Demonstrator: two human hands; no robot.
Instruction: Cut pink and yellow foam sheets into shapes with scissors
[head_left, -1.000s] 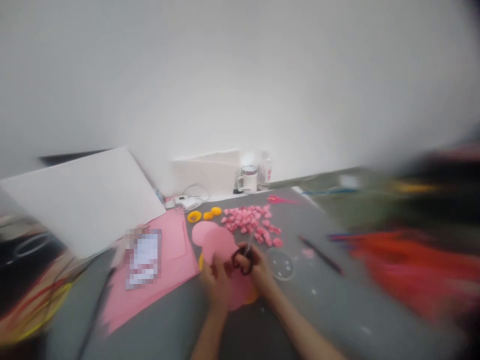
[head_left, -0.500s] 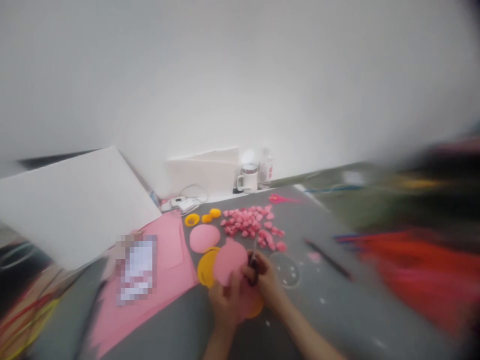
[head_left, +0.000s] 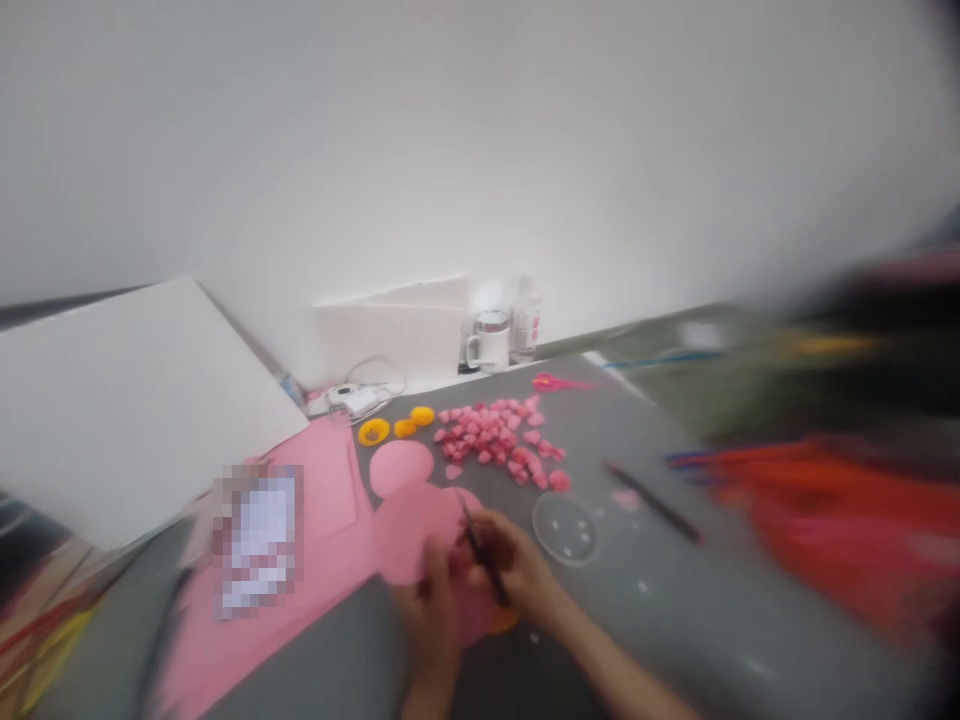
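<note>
Scissors [head_left: 487, 566], one pair, in right hand [head_left: 519, 562].

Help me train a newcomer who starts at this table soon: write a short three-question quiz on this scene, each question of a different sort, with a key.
1. What does the right hand hold?
A) a ruler
B) scissors
C) a brush

2. True or false: in the picture, the mug stands to the left of the bottle.

3. Fill the gap: the disc held by the left hand is ____ in colour.

Key: 1. B; 2. True; 3. pink
</note>
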